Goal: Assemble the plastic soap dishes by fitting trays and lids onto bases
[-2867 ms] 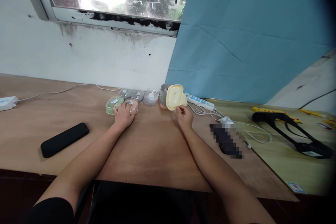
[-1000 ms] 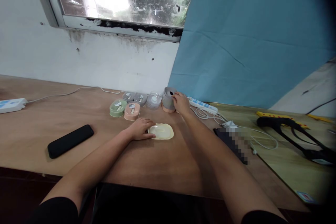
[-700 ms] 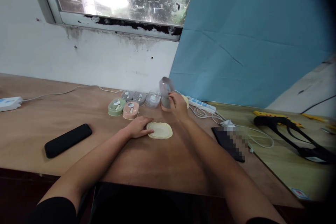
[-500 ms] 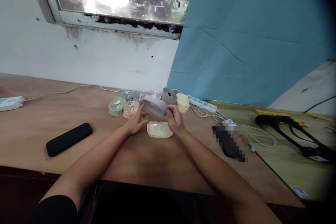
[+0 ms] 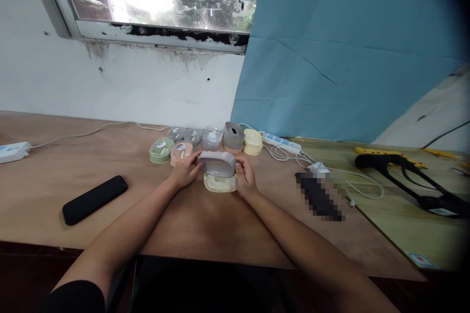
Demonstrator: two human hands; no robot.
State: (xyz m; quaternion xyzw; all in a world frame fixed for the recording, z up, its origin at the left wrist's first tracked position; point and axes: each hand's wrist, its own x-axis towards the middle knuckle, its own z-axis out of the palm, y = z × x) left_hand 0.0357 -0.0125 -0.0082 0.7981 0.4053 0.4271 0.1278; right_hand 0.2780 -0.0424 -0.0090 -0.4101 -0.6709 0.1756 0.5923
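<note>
My left hand (image 5: 185,170) and my right hand (image 5: 245,178) grip a translucent grey plastic box cover (image 5: 218,164) by its two ends. It is tilted above a cream plastic base (image 5: 220,185) lying on the table, and hides that base's back part. Whether the two touch, I cannot tell. Just behind my left hand stand a pink lidded box (image 5: 181,151) and a green lidded box (image 5: 161,150). Beyond the held cover are clear covers (image 5: 212,137), a grey cover stack (image 5: 234,136) and a stack of cream bases (image 5: 252,142).
Two grey lidded boxes (image 5: 193,137) stand near the wall. A black oblong case (image 5: 95,199) lies at left. On the right are a power strip (image 5: 281,143), white cables (image 5: 282,155), a blurred-out dark object (image 5: 319,195) and a black strap-like frame (image 5: 411,183).
The grey cover has come down and nearer, over the cream base, and is turned more level. My left hand has closed onto its left end; my right hand keeps its hold.
</note>
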